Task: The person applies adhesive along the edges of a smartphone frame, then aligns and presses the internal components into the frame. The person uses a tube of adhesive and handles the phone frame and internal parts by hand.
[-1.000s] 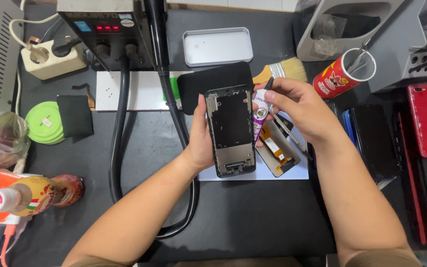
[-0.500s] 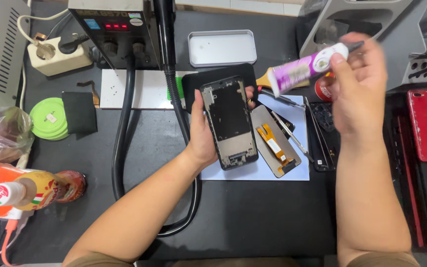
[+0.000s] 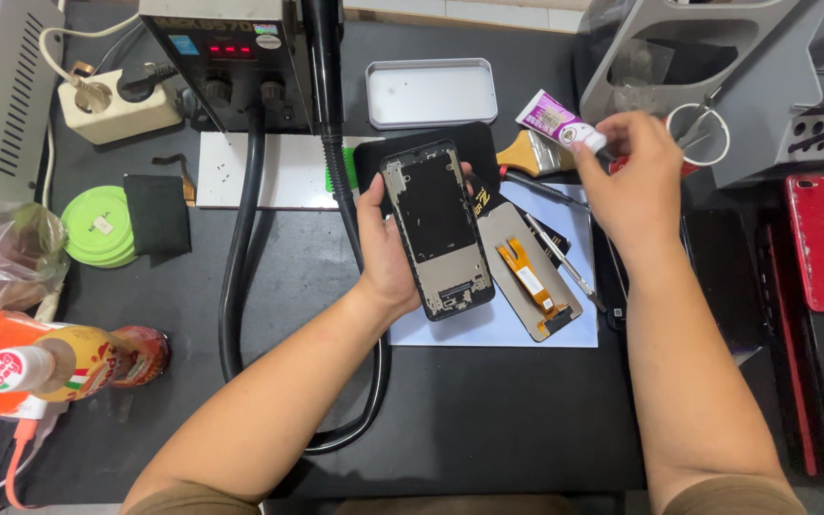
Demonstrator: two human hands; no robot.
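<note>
A phone frame (image 3: pixel 438 229) is gripped in the left hand (image 3: pixel 388 248) above the surface (image 3: pixel 488 420). A glue tube (image 3: pixel 559 122) is pinched by the right hand (image 3: pixel 636 176).

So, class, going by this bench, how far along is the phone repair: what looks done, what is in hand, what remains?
Done: the phone frame is stripped bare, and the screen panel lies face down beside it on the white sheet. In hand: the left hand grips the frame; the right hand holds a small glue tube up near the brush. Left: the panel is not yet on the frame.
</note>
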